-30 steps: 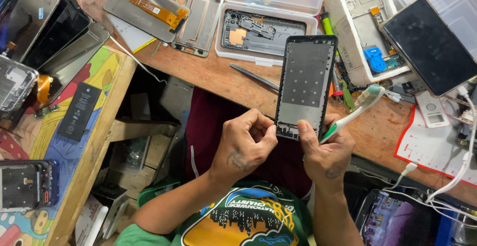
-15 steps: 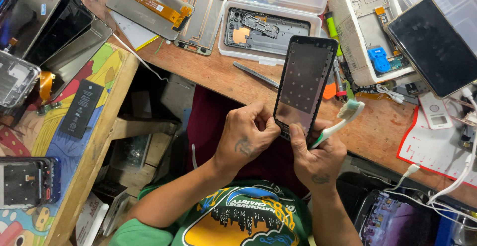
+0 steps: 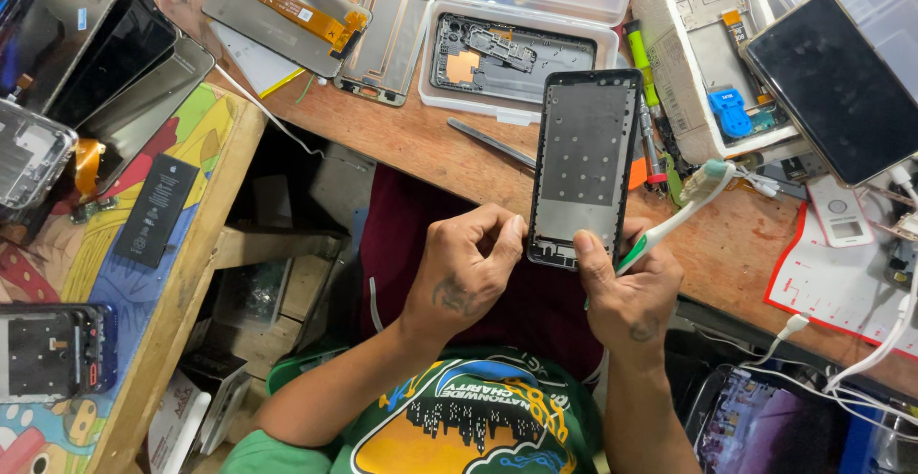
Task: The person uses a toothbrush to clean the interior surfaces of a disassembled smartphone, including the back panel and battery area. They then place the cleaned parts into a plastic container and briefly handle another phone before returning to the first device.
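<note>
Phone frame (image 3: 585,163) black-edged, grey inside; toothbrush (image 3: 684,208) green-white; tweezers (image 3: 490,142) silver.

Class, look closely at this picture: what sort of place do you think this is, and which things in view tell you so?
Most likely a phone repair bench. Both hands hold a bare phone frame, opened phones sit in a clear plastic box, and metal tweezers lie on the wooden worktop.

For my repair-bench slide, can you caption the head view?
Both hands, left hand and right hand, hold a phone frame upright; the right also grips a toothbrush.
</note>
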